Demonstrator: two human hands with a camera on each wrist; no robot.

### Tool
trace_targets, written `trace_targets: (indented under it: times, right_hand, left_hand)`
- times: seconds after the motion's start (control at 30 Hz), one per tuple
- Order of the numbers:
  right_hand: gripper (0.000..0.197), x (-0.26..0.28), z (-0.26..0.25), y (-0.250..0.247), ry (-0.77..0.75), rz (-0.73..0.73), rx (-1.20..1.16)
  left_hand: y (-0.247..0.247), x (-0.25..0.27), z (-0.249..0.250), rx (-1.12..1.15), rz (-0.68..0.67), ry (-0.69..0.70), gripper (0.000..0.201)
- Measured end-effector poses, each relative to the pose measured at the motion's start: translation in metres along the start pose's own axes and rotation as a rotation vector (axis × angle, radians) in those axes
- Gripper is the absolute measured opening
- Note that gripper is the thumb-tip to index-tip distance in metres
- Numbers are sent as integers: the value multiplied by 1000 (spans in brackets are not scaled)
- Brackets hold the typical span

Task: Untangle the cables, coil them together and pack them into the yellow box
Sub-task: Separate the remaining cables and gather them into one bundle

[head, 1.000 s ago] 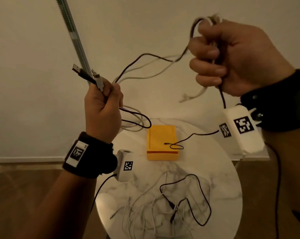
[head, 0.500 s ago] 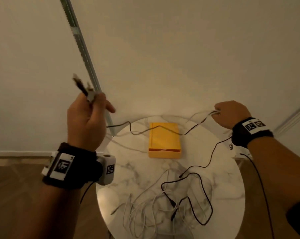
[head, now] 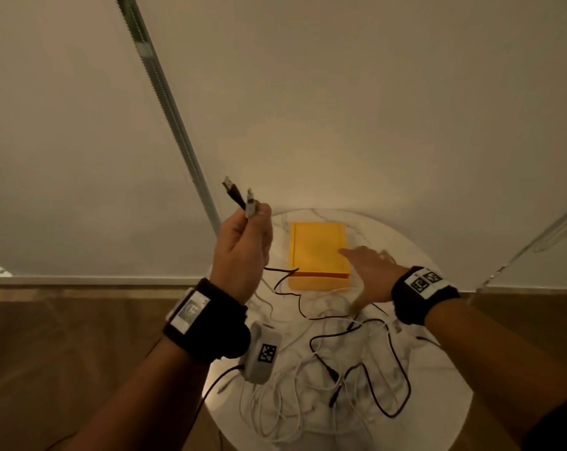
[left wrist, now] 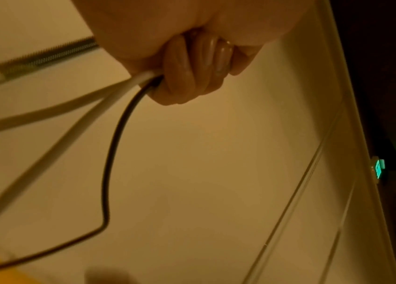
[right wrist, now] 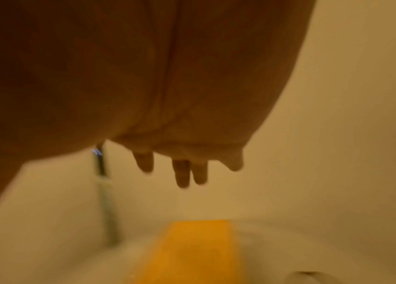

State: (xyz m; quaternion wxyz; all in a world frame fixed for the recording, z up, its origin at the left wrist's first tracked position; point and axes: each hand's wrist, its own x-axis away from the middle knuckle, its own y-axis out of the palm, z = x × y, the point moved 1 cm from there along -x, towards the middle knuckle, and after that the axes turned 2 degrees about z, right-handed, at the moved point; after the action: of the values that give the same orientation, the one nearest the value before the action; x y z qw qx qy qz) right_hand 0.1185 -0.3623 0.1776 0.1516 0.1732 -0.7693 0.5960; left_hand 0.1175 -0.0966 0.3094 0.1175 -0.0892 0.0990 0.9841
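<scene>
We see the left hand [head: 241, 252] gripping the cables [head: 240, 200] (plug ends up); the rest lie tangled on the surface [head: 438, 362]. The right hand [head: 371, 275], fingers spread, holds nothing beside the yellow box [head: 318, 252].

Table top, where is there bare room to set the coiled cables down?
Bare marble shows on the table at its right rim, beyond the right hand, and behind the yellow box. The near half is crowded with tangled cables.

Right hand [right wrist: 182, 169] blurred — perhaps empty; white cables [head: 285, 415] tangle indistinctly at the table's near edge.
</scene>
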Motion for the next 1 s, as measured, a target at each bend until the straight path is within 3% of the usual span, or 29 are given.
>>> trace_targets:
  times: [0.07, 0.1, 0.2, 0.23, 0.3, 0.4, 0.6, 0.73, 0.87, 1.0]
  right_hand:
    - [128, 20, -58, -13, -265, 11, -335]
    - [112, 29, -84, -19, -385, 22, -462]
    - [34, 39, -134, -29, -621, 87, -623]
    - [31, 37, -136, -29, -629, 109, -664]
    - [42, 28, -121, -28, -563, 174, -678]
    - [47, 11, -65, -19, -409, 294, -439]
    - [46, -6, 38, -9, -45, 451, -181]
    - [42, -7, 85, -6, 156, 437, -60]
    - [46, -16, 77, -16, 144, 537, -133]
    - [40, -36, 38, -21, 72, 505, -58]
  left_hand:
    - [10, 2, -4, 35, -50, -32, 38]
    - [14, 3, -4, 60, -78, -40, 37]
    - [20, 5, 4, 119, -140, -28, 37]
    - [18, 5, 11, 117, -134, -5, 38]
    - [5, 3, 25, 50, -68, 91, 41]
    - [-32, 1, 50, -257, 112, 312, 43]
    - [-62, 9, 58, -816, 182, 497, 40]
    - [-85, 12, 68, -961, 271, 566, 35]
    - [-87, 17, 71, -1022, 292, 593, 33]
    - [-84, 18, 62, -947, 316, 562, 36]
